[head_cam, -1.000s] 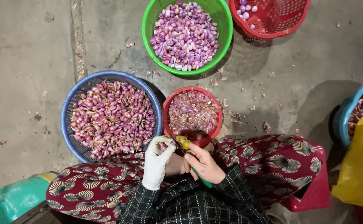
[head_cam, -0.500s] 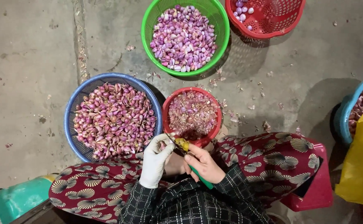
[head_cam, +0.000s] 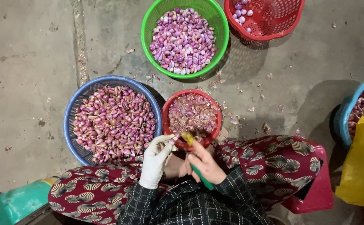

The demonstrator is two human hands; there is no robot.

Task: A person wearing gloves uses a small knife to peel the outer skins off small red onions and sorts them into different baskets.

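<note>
Bare right hand (head_cam: 204, 164) now lifted nearer the red bowl (head_cam: 167, 109) of skins, gripping a green-handled knife (head_cam: 200, 177), blue basket (head_cam: 74, 109) of unpeeled shallots at left, yellow bag (head_cam: 363, 166) at right edge, white-gloved left hand (head_cam: 156, 158) pinching a shallot (head_cam: 172, 143) by the bowl's rim.

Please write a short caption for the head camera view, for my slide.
Gloved left hand and bare right hand with a green-handled knife peel a shallot over the small red bowl.
</note>
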